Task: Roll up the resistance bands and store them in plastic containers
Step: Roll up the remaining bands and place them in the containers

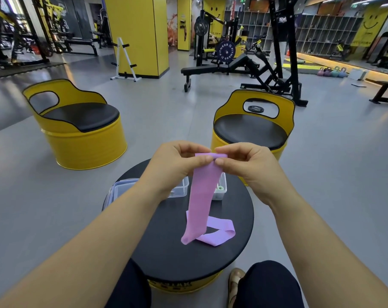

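Above the desk (166, 258), left hand (175, 161) and right hand (246, 165) pinch the top edge of the pink band (202, 196), starting its roll; the tail hangs toward six o'clock. Next: tight, even turns, then the containers (179, 188) at twelve, one perhaps already filled.

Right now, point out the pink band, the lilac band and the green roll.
pink band (202, 196): head view, middle of its hanging strip.
lilac band (215, 240): head view, lower strip of its flat loop.
green roll (220, 188): head view, its visible end.

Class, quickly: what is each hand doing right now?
Left hand: pinches the pink band at its top edge.
Right hand: pinches the same edge.
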Tool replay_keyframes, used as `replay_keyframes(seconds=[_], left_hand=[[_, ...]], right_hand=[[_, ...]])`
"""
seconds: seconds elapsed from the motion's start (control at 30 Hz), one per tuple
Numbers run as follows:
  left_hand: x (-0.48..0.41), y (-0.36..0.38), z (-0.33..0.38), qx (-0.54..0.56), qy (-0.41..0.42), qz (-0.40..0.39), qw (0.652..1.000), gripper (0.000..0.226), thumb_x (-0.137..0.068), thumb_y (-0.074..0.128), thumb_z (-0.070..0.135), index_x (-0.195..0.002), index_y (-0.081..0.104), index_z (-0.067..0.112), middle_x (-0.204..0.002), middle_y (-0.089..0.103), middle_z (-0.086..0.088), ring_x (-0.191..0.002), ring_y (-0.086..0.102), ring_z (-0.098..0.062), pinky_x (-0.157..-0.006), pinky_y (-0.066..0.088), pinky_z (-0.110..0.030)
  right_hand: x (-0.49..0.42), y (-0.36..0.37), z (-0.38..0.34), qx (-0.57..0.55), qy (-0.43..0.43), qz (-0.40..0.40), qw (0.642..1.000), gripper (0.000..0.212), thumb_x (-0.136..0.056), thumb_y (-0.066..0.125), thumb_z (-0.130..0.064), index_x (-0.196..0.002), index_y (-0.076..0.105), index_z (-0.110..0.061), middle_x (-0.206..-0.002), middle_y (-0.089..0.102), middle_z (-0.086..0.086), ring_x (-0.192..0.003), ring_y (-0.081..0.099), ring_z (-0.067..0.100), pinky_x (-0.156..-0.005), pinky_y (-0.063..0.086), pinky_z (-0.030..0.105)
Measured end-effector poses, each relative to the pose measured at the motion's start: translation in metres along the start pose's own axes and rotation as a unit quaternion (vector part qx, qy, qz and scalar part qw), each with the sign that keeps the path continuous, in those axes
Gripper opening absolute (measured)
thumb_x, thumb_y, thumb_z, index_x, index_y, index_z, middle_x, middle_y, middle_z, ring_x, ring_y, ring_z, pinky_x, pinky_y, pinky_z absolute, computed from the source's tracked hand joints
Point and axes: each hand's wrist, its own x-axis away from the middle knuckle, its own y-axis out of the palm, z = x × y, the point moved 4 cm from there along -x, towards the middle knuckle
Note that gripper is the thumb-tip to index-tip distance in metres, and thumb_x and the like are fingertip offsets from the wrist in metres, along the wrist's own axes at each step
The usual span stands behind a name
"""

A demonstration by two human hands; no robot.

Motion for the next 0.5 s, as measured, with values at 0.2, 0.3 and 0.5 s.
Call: replay_keyframes(seconds=[0.2, 0.3, 0.5], left_hand=[[-0.001, 0.002, -0.004, 0.074, -0.037, -0.022, 0.996, 0.011, -0.075, 0.072, 0.006, -0.083, 0.068, 0.013, -0.081, 0.073, -0.005, -0.076, 0.069, -0.016, -0.075, 0.057, -0.031], [-0.001, 0.005, -0.008, 0.161, -0.063, -0.086, 0.981, 0.009, -0.071, 0.067, 0.018, -0.073, 0.074, 0.013, -0.078, 0.072, -0.004, -0.073, 0.067, -0.013, -0.072, 0.057, -0.026], [0.003, 0.008, -0.009, 0.139, -0.107, -0.240, 0.955, 0.023, -0.068, 0.065, 0.029, -0.074, 0.077, 0.010, -0.071, 0.070, -0.001, -0.064, 0.064, -0.011, -0.060, 0.053, -0.021]], right_hand=[[0.003, 0.002, 0.001, -0.031, 0.016, -0.040, 0.999, 0.012, -0.081, 0.066, -0.008, -0.093, 0.069, -0.008, -0.083, 0.075, 0.004, -0.082, 0.072, 0.018, -0.069, 0.057, 0.023], [0.005, 0.003, 0.001, -0.024, 0.009, -0.068, 0.997, 0.021, -0.071, 0.071, -0.016, -0.092, 0.069, -0.011, -0.085, 0.075, 0.002, -0.082, 0.071, 0.020, -0.072, 0.058, 0.028], [0.003, 0.000, -0.012, 0.156, -0.013, -0.230, 0.960, 0.055, -0.069, 0.075, -0.027, -0.118, 0.053, -0.039, -0.119, 0.049, -0.022, -0.089, 0.053, 0.002, -0.079, 0.051, 0.023]])
